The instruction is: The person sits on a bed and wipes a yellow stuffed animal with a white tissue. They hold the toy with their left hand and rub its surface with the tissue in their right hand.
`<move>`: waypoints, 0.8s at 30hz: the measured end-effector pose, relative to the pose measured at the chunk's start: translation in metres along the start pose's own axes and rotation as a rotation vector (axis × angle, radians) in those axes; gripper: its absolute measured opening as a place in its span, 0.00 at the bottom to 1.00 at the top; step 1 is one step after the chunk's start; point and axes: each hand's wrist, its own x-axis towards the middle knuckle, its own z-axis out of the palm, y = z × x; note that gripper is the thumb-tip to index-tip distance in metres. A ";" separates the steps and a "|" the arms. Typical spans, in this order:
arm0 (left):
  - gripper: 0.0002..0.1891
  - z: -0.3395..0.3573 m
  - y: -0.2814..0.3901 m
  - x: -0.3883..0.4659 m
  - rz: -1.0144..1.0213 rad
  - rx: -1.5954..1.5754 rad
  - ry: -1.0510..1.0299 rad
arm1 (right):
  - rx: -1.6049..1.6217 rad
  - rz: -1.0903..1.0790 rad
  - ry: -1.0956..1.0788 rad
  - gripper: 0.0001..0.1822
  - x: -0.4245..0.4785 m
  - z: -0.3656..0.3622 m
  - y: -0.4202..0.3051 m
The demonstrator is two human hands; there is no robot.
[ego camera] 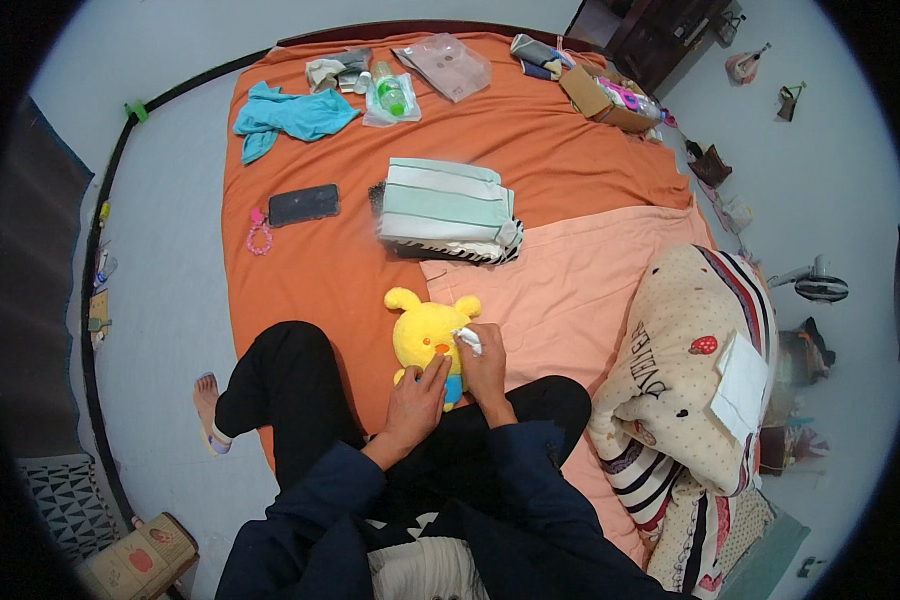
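Observation:
A yellow plush toy (418, 326) with rounded ears, an orange nose and a blue garment lies on the bed against my lap. My left hand (414, 401) rests on its lower face and body, fingers spread, holding it down. In my right hand (484, 364) a crumpled white tissue (469, 340) is pinched, touching the right side of the toy's head. The toy's lower body is partly hidden by my hands.
Beyond the toy sits a pile of folded striped cloth (442, 199). A black smartphone (304, 205) with a pink bead strap lies left of it. A rolled patterned quilt (682, 337) bearing a white sheet is at the right. A cardboard box (589, 94) stands far right.

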 end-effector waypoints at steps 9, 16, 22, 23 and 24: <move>0.29 0.005 -0.002 0.000 0.010 -0.040 0.050 | 0.020 0.002 -0.181 0.12 -0.006 0.001 -0.007; 0.28 0.007 -0.003 -0.001 0.034 -0.023 0.062 | 0.023 0.029 -0.151 0.12 -0.005 0.001 -0.010; 0.29 0.004 -0.002 -0.001 0.028 -0.019 0.034 | -0.005 0.072 -0.102 0.12 -0.005 0.003 -0.007; 0.28 0.004 -0.001 0.000 0.029 -0.025 0.041 | -0.021 0.078 -0.095 0.12 -0.005 0.003 -0.006; 0.28 0.003 0.000 0.000 0.029 -0.030 0.049 | -0.038 0.085 -0.088 0.12 -0.005 0.003 -0.004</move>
